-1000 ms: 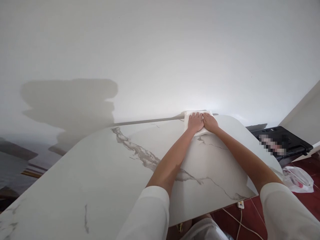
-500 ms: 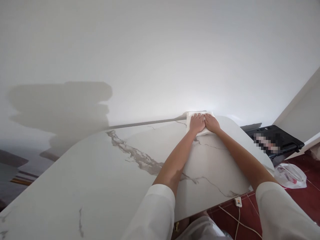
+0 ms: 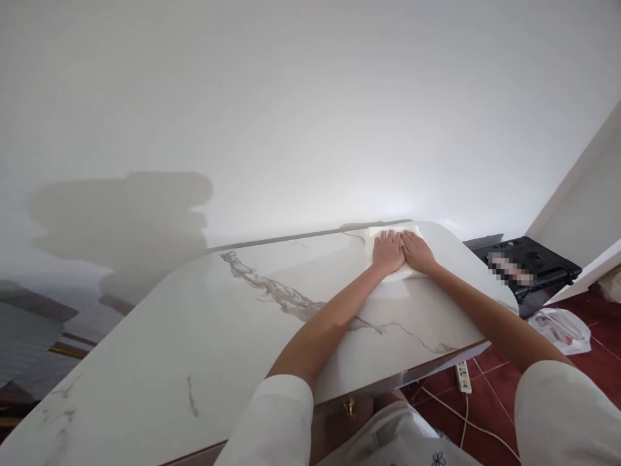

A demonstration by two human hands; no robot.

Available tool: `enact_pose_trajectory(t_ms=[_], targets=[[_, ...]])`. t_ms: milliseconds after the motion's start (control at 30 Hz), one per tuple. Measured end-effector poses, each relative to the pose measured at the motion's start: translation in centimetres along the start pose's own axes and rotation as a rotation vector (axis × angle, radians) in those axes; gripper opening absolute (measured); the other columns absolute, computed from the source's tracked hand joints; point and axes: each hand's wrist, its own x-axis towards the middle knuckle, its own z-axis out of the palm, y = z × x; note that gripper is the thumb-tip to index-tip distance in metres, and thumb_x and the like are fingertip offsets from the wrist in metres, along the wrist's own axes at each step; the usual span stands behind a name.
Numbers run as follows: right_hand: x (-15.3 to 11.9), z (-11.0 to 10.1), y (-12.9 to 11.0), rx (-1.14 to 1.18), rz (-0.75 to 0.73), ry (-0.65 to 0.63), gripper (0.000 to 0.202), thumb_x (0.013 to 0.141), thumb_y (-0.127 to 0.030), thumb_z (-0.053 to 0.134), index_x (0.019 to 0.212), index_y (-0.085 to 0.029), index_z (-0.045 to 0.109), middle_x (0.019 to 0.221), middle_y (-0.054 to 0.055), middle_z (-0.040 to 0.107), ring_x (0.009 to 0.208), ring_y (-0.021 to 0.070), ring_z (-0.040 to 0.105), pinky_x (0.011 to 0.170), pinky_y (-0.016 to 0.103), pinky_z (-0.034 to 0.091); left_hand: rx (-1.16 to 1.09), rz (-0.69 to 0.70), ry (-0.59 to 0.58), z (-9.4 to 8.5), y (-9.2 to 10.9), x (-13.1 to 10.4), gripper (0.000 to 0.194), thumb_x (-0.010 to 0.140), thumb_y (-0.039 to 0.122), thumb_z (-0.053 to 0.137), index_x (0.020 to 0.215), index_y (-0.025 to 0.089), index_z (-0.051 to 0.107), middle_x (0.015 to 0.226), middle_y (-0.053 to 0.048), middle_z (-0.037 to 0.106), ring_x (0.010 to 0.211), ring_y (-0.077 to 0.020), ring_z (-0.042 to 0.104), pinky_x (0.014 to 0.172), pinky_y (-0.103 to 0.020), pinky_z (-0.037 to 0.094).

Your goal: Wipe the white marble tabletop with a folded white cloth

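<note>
Both hands, left and right, press a white cloth flat, fingers slightly apart; no writing is readable; pixelation hides part of the black case.

A white left sleeve fills the lower centre of the frame, short and fairly wide, its rounded opening ending in a plain hem. The right sleeve, at lower right, is the same white, with soft grey shading in its folds. Both forearms are bare and slender, narrowing to the wrists; the left grip and the right grip are bare hands. At the bottom edge, a pale grey-white garment shows loose creases and a small flower print in dark blue outline.
</note>
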Motion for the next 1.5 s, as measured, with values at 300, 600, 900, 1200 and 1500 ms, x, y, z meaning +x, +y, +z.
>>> enact_pose_trajectory(t_ms=[300,600,900,1200,1500], targets=[[-5.3,-2.3,-1.5,-0.022,-0.002,-0.032,0.051,0.096,-0.021,0.025,0.141,-0.002,0.042,0.147,0.018,0.044,0.138,0.0280,0.037,0.110,0.044,0.033,-0.036,0.022,-0.034,-1.1,2.3,-5.0,0.055,0.095,0.029,0.023,0.147,0.015,0.033,0.157,-0.009,0.028,0.146,-0.0299,0.017,0.117,-0.050,0.019],[-10.6,-4.4,-3.8,-0.047,-0.020,-0.024,0.052,0.093,-0.018,0.029,0.141,-0.005,0.043,0.147,0.017,0.044,0.138,0.0280,0.037,0.110,0.046,0.034,-0.028,0.055,-0.057,-2.1,3.9,-10.4,0.057,0.094,0.030,0.025,0.148,0.014,0.031,0.158,-0.010,0.025,0.146,-0.0333,0.014,0.117,-0.053,0.019],[-15.1,-5.7,-4.9,-0.039,0.012,-0.031,0.054,0.093,-0.021,0.030,0.144,-0.008,0.041,0.150,0.015,0.041,0.141,0.0264,0.033,0.108,0.047,0.038,-0.032,0.095,-0.124,-3.1,5.7,-14.1,0.060,0.092,0.030,0.029,0.150,0.016,0.028,0.159,-0.009,0.022,0.146,-0.0359,0.010,0.117,-0.059,0.014],[-15.0,-6.2,-2.6,0.009,0.007,0.006,0.051,0.094,-0.023,0.028,0.140,-0.009,0.047,0.146,0.014,0.047,0.138,0.0258,0.039,0.110,0.046,0.038,-0.055,0.127,-0.078,-2.3,7.2,-12.9,0.061,0.090,0.029,0.031,0.148,0.009,0.031,0.157,-0.015,0.026,0.145,-0.0403,0.014,0.115,-0.064,0.015],[-11.2,-5.0,-0.6,-0.060,0.021,0.009,0.049,0.092,-0.019,0.030,0.137,-0.006,0.049,0.143,0.017,0.049,0.135,0.0273,0.042,0.108,0.044,0.039,-0.066,0.140,-0.075,-1.2,6.3,-8.4,0.059,0.092,0.030,0.028,0.147,0.011,0.032,0.157,-0.013,0.027,0.145,-0.0379,0.015,0.115,-0.062,0.016]])
